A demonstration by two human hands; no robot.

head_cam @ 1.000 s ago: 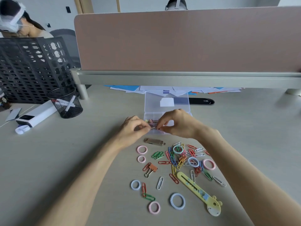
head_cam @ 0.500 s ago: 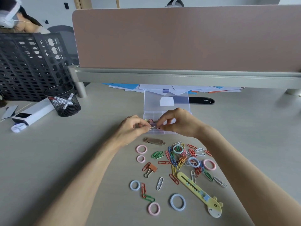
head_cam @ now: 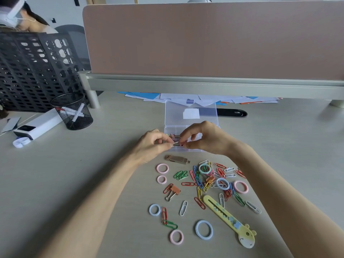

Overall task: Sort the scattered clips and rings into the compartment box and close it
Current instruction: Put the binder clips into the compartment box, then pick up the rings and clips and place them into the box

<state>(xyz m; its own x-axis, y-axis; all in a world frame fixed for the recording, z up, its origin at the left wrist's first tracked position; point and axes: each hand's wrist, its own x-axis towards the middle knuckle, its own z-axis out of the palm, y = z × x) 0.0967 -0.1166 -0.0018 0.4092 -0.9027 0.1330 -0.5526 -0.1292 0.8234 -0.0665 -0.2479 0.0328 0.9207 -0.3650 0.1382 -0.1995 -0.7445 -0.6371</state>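
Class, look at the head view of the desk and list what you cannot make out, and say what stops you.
- Front compartments of the compartment box: hidden by the left hand and right hand.
- The small clip pinched between both hands: too small, mostly covered by fingertips.
- Papers at the back: cut off by the divider rail.
- Contents of the mesh cup: blurred by mesh.
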